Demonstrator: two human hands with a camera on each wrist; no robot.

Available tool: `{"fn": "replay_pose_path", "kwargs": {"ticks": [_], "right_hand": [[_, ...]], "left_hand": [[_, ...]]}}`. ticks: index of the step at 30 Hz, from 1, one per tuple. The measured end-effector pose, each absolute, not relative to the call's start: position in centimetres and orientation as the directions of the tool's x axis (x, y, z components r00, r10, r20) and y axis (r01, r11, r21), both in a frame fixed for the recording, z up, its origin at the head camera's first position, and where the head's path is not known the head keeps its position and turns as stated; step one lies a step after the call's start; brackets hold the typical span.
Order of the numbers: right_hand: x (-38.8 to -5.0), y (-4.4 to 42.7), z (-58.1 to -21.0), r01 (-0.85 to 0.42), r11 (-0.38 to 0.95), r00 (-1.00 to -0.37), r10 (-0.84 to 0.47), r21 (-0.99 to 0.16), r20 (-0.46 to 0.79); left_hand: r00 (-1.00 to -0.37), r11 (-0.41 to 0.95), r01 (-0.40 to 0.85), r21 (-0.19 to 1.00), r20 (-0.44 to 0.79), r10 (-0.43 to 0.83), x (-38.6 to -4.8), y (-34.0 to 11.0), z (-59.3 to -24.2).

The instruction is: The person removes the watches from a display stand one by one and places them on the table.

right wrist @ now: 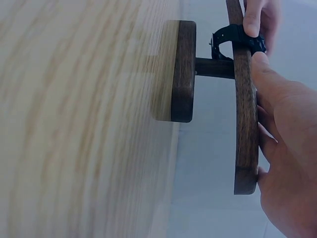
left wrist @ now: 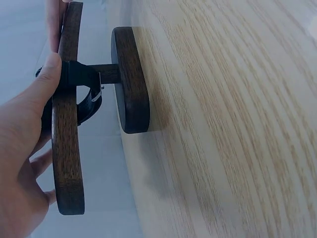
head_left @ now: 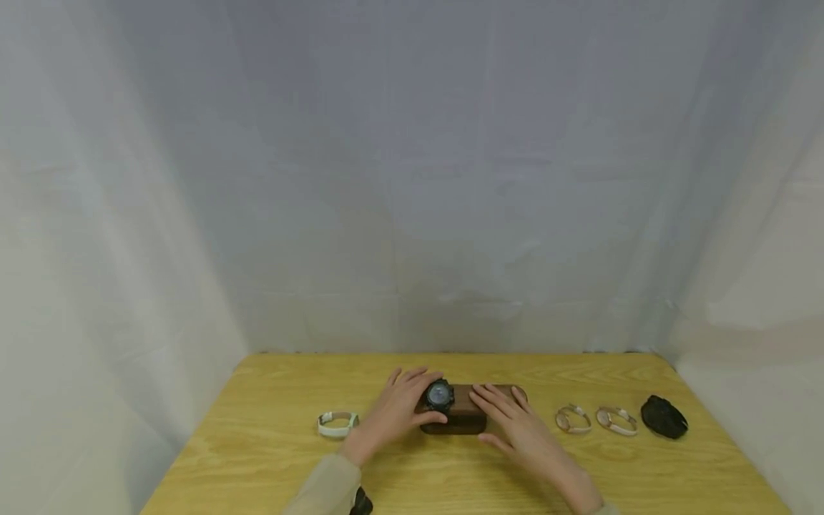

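Note:
A dark wooden watch stand (head_left: pixel 462 402) stands upright on the table, its crossbar carried on a short post above a rounded base (left wrist: pixel 131 79). A black watch (head_left: pixel 440 395) is looped around the left part of the crossbar, dial upward. My left hand (head_left: pixel 402 404) holds this watch, thumb at the near side and fingers at the far side. In the left wrist view its thumb presses on the black strap (left wrist: pixel 77 74). My right hand (head_left: pixel 524 433) rests on the crossbar's right part with its fingers extended. Its thumb touches the bar beside the watch in the right wrist view.
A watch with a white strap (head_left: pixel 337 426) lies left of the stand. To the right are two pale-strapped watches (head_left: pixel 573 419) and a black item (head_left: pixel 664 417) of unclear kind. Another black thing (head_left: pixel 363 503) is partly hidden by the left sleeve. White curtains (head_left: pixel 399 214) surround the wooden table (head_left: pixel 257 443).

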State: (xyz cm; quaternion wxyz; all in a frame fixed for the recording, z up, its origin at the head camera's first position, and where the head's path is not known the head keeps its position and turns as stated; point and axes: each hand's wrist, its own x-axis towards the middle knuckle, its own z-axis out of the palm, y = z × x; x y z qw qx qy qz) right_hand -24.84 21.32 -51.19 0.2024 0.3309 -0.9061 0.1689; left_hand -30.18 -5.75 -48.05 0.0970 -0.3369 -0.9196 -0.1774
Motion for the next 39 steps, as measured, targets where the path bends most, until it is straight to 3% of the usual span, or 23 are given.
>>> {"fn": "replay_pose_path", "kwargs": {"ticks": [16, 39], "right_hand": [[-24.9, 21.3, -51.3, -0.665, 0.72, -0.711, -0.528, -0.198, 0.465], [-24.8, 21.2, -50.9, -0.667, 0.73, -0.692, -0.533, -0.15, 0.486]], "left_hand": [[-0.754, 0.7, 0.655, 0.283, 0.304, 0.583, -30.4, -6.0, -48.2], [-0.765, 0.697, 0.642, 0.318, 0.313, 0.562, -30.3, -8.6, -47.7]]}}
